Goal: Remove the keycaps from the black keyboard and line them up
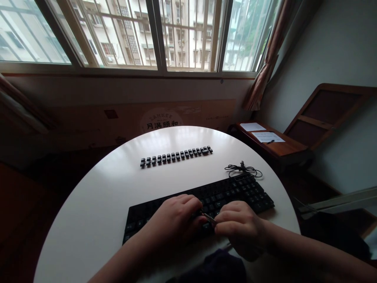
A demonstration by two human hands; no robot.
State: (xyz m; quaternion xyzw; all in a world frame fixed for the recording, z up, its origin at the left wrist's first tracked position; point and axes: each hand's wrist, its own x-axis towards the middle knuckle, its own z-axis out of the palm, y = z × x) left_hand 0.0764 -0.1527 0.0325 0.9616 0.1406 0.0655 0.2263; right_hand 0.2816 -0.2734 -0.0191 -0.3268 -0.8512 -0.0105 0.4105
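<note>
A black keyboard (235, 188) lies at a slant on the white round table, its upper left part bare of keycaps. Over its middle, my left hand (178, 214) is closed, fingertips pinched together; what they hold, if anything, is hidden. My right hand (240, 224) is closed around a slim metal tool (208, 217) with a ridged or beaded shaft, whose far end reaches my left fingertips. I cannot make out its exact kind. Beyond the keyboard, several black keycaps (176, 155) stand in two neat rows.
The keyboard's coiled cable (243, 169) rests behind its right end on the white table (97, 188). To the right, a wooden chair (294, 147) carries paper sheets (268, 136) and a pen (270, 142). A large cardboard box (200, 114) leans below the window.
</note>
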